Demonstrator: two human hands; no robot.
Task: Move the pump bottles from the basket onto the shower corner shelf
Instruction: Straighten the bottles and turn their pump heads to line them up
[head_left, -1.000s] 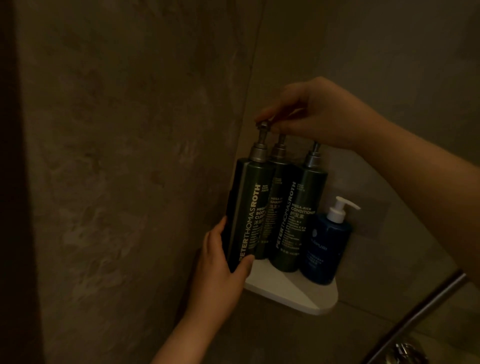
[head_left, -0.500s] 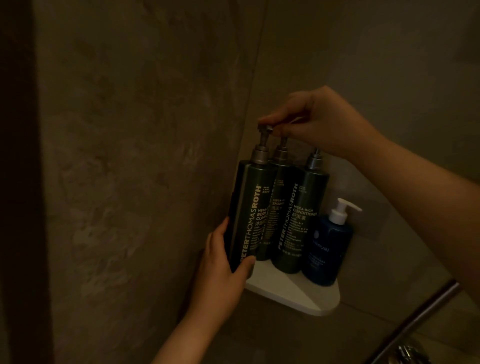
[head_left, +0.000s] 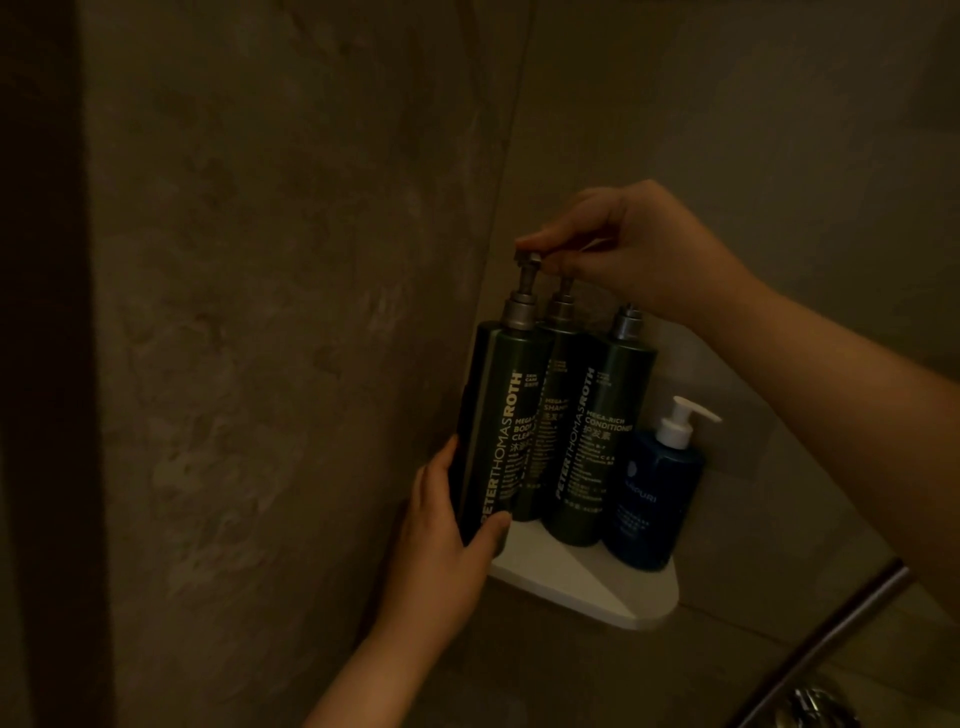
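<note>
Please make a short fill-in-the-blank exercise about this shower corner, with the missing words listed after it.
1. The shelf holds ____ pump bottles in all.
2. The blue bottle has a ____ pump.
3. The left hand grips the ____ of the body-cleanser bottle.
4. The right hand pinches that bottle's ____.

Missing words: four; white; base; pump

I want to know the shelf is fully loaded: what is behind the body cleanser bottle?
The shampoo bottle stands behind the body cleanser bottle, only its pump and part of its label showing. Its base on the shelf is covered.
</note>
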